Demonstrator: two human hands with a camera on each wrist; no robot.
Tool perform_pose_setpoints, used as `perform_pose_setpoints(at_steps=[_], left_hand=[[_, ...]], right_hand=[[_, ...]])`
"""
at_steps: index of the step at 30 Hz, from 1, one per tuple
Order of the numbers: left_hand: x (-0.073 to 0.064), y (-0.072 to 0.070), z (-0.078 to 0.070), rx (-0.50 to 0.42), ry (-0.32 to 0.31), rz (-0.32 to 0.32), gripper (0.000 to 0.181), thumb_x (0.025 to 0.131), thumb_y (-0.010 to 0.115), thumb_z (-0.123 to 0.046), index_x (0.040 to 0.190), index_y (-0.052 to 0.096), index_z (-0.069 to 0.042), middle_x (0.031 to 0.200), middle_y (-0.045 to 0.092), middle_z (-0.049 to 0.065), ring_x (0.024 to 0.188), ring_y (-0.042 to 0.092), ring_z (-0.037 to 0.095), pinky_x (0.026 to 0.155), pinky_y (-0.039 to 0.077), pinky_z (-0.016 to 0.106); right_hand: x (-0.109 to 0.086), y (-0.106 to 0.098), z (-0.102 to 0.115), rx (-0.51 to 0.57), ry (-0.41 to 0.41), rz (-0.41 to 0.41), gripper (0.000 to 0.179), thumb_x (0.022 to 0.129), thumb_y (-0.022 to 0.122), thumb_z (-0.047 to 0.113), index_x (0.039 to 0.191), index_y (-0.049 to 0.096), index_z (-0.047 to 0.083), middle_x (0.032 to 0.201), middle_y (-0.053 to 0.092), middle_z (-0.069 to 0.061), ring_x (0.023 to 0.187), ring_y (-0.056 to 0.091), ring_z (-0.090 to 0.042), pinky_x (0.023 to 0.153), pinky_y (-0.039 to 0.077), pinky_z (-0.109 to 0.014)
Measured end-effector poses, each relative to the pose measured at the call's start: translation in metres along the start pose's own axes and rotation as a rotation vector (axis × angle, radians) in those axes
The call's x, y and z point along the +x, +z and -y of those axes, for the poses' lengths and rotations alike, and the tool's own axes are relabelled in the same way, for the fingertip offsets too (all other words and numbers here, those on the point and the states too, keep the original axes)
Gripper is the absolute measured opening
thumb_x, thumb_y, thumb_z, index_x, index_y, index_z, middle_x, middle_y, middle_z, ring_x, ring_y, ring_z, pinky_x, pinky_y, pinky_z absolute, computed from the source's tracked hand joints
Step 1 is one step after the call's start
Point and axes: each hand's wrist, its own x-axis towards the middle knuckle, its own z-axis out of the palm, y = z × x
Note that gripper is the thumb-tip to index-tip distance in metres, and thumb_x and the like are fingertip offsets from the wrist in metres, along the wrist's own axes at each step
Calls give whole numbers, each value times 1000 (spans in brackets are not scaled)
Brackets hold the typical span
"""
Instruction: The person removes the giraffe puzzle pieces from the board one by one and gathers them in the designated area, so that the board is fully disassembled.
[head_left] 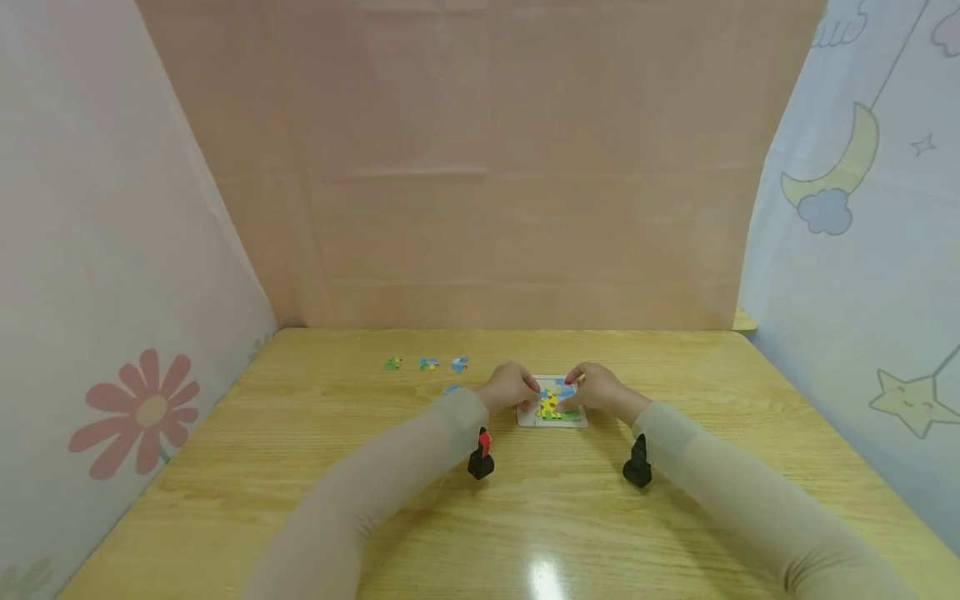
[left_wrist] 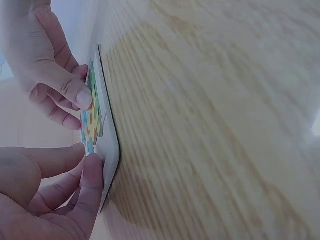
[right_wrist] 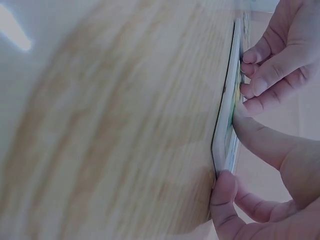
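Observation:
A white-framed puzzle board [head_left: 527,421] lies flat on the table, with a yellow giraffe picture [head_left: 551,406] of joined pieces inside it. My left hand [head_left: 512,387] is at the board's left side. Its thumb and forefinger pinch the bluish edge of a puzzle piece [left_wrist: 90,148], largely hidden by the fingertips. From the right, my right hand [head_left: 600,390] holds the board. In the right wrist view its thumb [right_wrist: 257,137] presses on the picture, while a bent finger [right_wrist: 225,192] touches the board's edge.
Three loose puzzle pieces lie in a row at the back left: a green and yellow piece [head_left: 393,363], a blue and yellow piece [head_left: 429,365] and a blue-white piece [head_left: 460,364]. Another blue piece [head_left: 451,389] shows beside my left sleeve. A beige wall [head_left: 487,208] borders the table's back.

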Motion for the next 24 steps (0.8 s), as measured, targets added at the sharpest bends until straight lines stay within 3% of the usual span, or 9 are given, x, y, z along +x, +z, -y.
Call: perform_pose_setpoints(at_steps=[8, 16, 24], left_hand=[[2, 1, -7, 43, 27, -35, 9, 88, 71, -10, 82, 69, -3, 71, 66, 4, 58, 56, 10, 54, 46, 18], [4, 5, -11, -77, -7, -65, 9, 85, 73, -6, 84, 67, -1, 78, 66, 6, 62, 61, 12, 60, 55, 22], [2, -2, -6, -226, 0, -77, 7, 87, 70, -4, 92, 68, 0, 90, 69, 10, 80, 68, 21, 71, 59, 28]], right_hand=[[-2, -1, 2, 20, 10, 3, 57, 73, 86, 23, 115, 56, -1, 111, 54, -17, 86, 48, -22, 67, 45, -27], [-2, -2, 2, 50, 23, 24, 55, 75, 85, 22, 116, 55, -2, 102, 52, -13, 80, 47, -21, 64, 44, -26], [-3, -2, 4, 23, 19, 22, 58, 76, 84, 25, 118, 56, -2, 103, 53, -13, 80, 48, -20, 67, 44, -27]])
